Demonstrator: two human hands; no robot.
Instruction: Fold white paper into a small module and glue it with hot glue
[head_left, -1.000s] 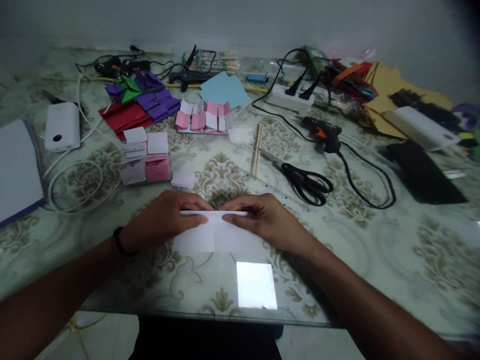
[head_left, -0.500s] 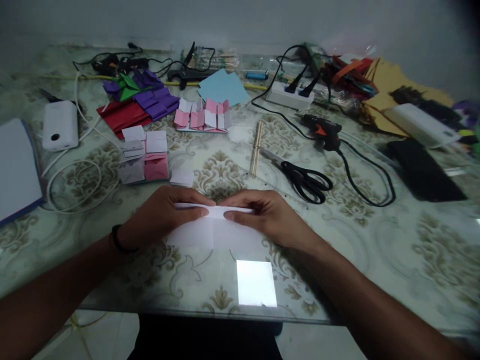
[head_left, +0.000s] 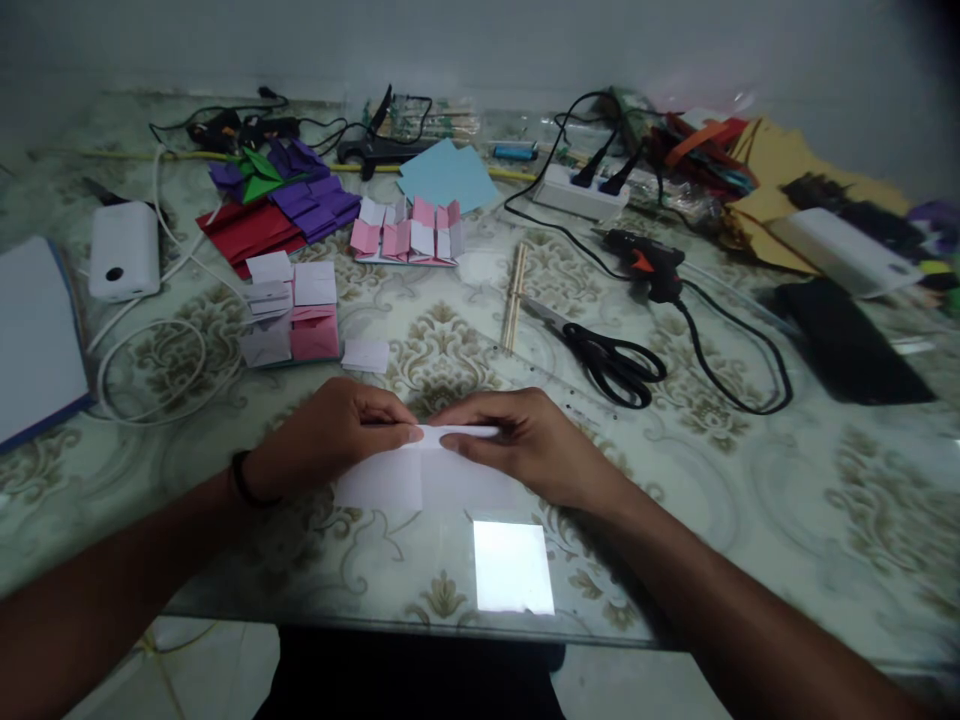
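We have a white paper (head_left: 420,480) lying flat near the front edge of the counter (head_left: 750,480), just beyond a bright square of glare (head_left: 512,567) on the glass top. Our left hand (head_left: 330,435) and right hand (head_left: 525,445) meet at its far edge. Each grip is closed down to a pinch on the narrow strip turned over there, thumbs toward the middle and nearly touching. The rest of the sheet lies open toward us, with a faint upright crease down its centre. We judge the folding to be at an early stage: one centre crease and this far-edge strip seem to be in, while the near part of the sheet shows no fold that we can make out. Finished work hints at what is left. A row of pink and white folded pieces (head_left: 409,235) sits toward the back of the counter, a small stack of similar ones (head_left: 292,310) lies to the left of our hands, and a single white piece (head_left: 365,355) lies just beyond the left hand. All of them look more compact than our sheet, so we reckon several folds remain. The scissors (head_left: 611,360) and the glue gun (head_left: 649,265) lie to the right, apart from both hands.
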